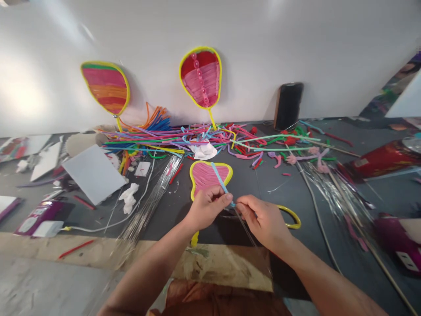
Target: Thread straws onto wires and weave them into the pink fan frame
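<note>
My left hand pinches a light blue pipe cleaner that slants up over a pink fan shape with a yellow rim lying on the dark table. My right hand is closed beside it, pinching a thin wire where it meets the blue pipe cleaner's lower end. A yellow pipe cleaner loop curves out from behind my right hand. Both hands touch at the fingertips.
A heap of coloured pipe cleaners spreads across the back. Two finished fans lean on the white wall, beside a black speaker. Bundles of silver wire, a white sheet, a red roll and purple boxes lie around.
</note>
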Demonstrator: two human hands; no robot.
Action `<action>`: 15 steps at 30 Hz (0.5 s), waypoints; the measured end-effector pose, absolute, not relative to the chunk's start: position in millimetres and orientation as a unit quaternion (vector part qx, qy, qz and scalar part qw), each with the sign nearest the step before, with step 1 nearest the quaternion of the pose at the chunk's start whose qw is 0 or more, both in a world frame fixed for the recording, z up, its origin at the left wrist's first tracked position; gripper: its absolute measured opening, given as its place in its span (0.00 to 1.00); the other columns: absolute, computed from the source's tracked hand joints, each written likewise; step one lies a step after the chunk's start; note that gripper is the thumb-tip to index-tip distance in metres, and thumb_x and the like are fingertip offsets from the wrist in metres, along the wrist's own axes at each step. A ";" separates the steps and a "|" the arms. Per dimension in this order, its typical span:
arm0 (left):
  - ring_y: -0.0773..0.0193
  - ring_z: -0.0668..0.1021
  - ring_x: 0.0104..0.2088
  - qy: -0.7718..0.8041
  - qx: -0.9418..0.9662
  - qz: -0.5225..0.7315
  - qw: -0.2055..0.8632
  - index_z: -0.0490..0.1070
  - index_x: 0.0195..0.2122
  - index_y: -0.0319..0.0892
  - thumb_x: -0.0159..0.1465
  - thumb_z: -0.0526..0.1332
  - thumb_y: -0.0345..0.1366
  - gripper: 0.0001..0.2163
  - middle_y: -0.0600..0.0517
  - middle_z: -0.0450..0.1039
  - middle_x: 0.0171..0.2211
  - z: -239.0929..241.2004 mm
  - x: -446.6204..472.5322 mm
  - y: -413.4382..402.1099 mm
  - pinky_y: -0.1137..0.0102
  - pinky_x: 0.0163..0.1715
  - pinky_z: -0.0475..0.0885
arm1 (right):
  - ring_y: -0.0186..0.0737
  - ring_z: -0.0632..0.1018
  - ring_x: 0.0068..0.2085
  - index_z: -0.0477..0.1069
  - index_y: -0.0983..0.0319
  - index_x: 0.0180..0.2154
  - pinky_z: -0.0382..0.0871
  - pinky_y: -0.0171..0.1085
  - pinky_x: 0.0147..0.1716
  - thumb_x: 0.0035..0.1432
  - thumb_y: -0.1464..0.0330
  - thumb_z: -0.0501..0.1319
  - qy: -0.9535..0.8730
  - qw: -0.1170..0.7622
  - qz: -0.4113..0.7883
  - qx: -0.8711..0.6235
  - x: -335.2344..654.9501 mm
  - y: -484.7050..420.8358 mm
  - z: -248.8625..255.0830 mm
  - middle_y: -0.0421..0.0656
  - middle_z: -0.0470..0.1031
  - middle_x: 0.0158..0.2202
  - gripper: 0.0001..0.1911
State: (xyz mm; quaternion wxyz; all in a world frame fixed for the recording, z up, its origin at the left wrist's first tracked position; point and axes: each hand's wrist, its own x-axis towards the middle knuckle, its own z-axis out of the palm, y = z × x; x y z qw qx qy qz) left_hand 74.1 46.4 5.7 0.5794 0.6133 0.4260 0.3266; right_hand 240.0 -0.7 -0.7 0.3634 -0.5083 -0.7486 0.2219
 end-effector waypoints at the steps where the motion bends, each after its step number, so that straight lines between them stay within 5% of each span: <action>1: 0.72 0.57 0.21 0.421 0.607 0.328 0.589 0.59 0.20 0.39 0.58 0.59 0.45 0.16 0.59 0.53 0.18 6.1 74.2 46.4 0.75 0.22 0.53 | 0.34 0.74 0.25 0.67 0.61 0.33 0.62 0.31 0.26 0.63 0.68 0.50 -0.738 0.361 0.247 -0.514 239.8 -1.0 -0.1 0.40 0.72 0.23 0.09; 15: 0.70 0.66 0.26 0.349 0.475 0.370 0.718 0.69 0.28 0.37 0.56 0.63 0.42 0.12 0.54 0.64 0.23 -1.5 76.8 43.1 0.73 0.29 0.60 | 0.31 0.73 0.21 0.63 0.63 0.29 0.67 0.30 0.22 0.58 0.55 0.57 -0.408 0.379 0.714 -0.425 232.4 -0.5 3.1 0.40 0.73 0.24 0.17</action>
